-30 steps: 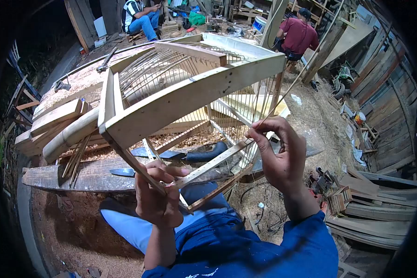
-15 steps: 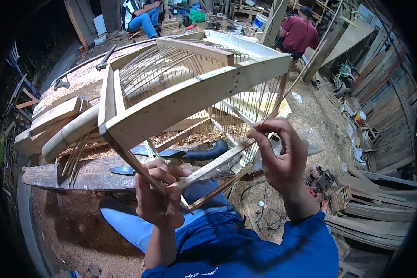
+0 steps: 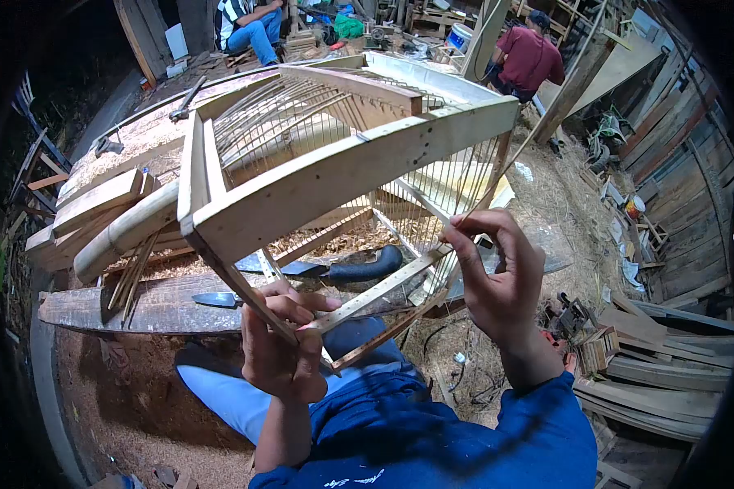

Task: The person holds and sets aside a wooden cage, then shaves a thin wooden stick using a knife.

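A wooden cage frame (image 3: pixel 302 189) with rows of thin bars stands tilted in front of me. My left hand (image 3: pixel 281 350) is closed around its near lower corner, by the end of a rail with small holes (image 3: pixel 375 291). Thumb and fingers of my right hand (image 3: pixel 504 281) pinch a long thin stick (image 3: pixel 520 153) near the far end of that rail. The stick runs up and to the right; whether its tip sits in a hole is hidden by my fingers. Behind the rail lies a large knife with a black handle (image 3: pixel 369 267).
A small knife blade (image 3: pixel 214 300) and several thin sticks (image 3: pixel 132 285) lie on the worn plank (image 3: pixel 171 318). Wood blocks (image 3: pixel 98 204) and a hammer (image 3: pixel 187 99) are at the left. Two people sit farther back. Curved boards (image 3: pixel 669 371) are stacked at right.
The cage frame has shifted slightly to the right, and my hands with it. My right hand still pinches the stick.
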`<state>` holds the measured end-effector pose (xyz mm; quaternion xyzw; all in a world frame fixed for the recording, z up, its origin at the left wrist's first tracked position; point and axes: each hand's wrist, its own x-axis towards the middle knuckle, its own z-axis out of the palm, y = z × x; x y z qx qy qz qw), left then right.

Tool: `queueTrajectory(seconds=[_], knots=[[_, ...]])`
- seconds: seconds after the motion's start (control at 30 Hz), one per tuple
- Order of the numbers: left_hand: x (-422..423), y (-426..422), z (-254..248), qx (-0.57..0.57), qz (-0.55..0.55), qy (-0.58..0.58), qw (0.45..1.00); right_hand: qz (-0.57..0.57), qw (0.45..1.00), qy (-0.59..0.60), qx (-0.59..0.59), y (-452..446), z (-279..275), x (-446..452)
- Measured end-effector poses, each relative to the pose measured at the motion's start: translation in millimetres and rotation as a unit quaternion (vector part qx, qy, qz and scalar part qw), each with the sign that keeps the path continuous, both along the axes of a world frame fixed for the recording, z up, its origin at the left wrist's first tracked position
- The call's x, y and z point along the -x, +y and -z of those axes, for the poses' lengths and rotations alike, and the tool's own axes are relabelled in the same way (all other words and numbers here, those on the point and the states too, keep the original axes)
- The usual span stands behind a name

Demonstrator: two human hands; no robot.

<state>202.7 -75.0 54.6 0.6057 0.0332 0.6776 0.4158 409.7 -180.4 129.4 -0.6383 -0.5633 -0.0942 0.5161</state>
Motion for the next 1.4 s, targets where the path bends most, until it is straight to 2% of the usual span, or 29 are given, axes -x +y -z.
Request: queueTrajectory(seconds=[0.13, 0.23, 0.53, 0.6, 0.8, 0.93, 1.0, 1.03, 1.1, 1.13, 1.23, 1.3, 1.4], knots=[[2, -1, 3, 0.0, 0.003, -0.003, 1.0, -0.002, 1.0, -0.007, 0.004, 0, 0, -1], [5, -3, 4, 0.039, 0.009, 0.049, 0.998, -0.002, 1.0, -0.019, 0.01, -1, 2, -3], [-1, 1, 9, -0.018, -0.004, 0.029, 0.999, -0.001, 1.0, 0.007, 0.028, -2, 7, -5], [0, 0, 8, -0.014, 0.0, 0.074, 0.997, 0.006, 0.999, 0.005, 0.039, -4, 10, -8], [-10, -1, 9, -0.056, -0.019, 0.094, 0.994, 0.006, 1.0, 0.021, 0.015, -9, 21, -13], [-13, -2, 9, -0.03, 0.004, 0.083, 0.996, 0.003, 0.998, 0.063, 0.002, -15, 22, -14], [-13, -5, 11, -0.007, 0.002, 0.09, 0.996, 0.101, 0.993, -0.044, 0.046, -23, 12, -7], [-14, -3, 10, -0.007, 0.001, 0.091, 0.996, 0.1, 0.993, -0.043, 0.046, -24, 14, -4], [-17, 2, 7, -0.081, -0.008, 0.099, 0.992, 0.048, 0.997, 0.022, -0.052, -23, 18, 3], [-16, 1, 6, -0.081, -0.008, 0.101, 0.992, 0.049, 0.997, 0.023, -0.052, -22, 19, 5], [-14, -2, 6, -0.055, -0.001, 0.105, 0.993, -0.043, 0.996, 0.076, -0.021, -15, 21, 7], [-16, -2, 10, -0.03, 0.023, 0.077, 0.996, -0.053, 0.995, 0.082, -0.031, -11, 26, 8], [-17, -1, 12, -0.052, 0.013, 0.09, 0.995, -0.051, 0.992, 0.114, 0.016, -11, 29, 12]])
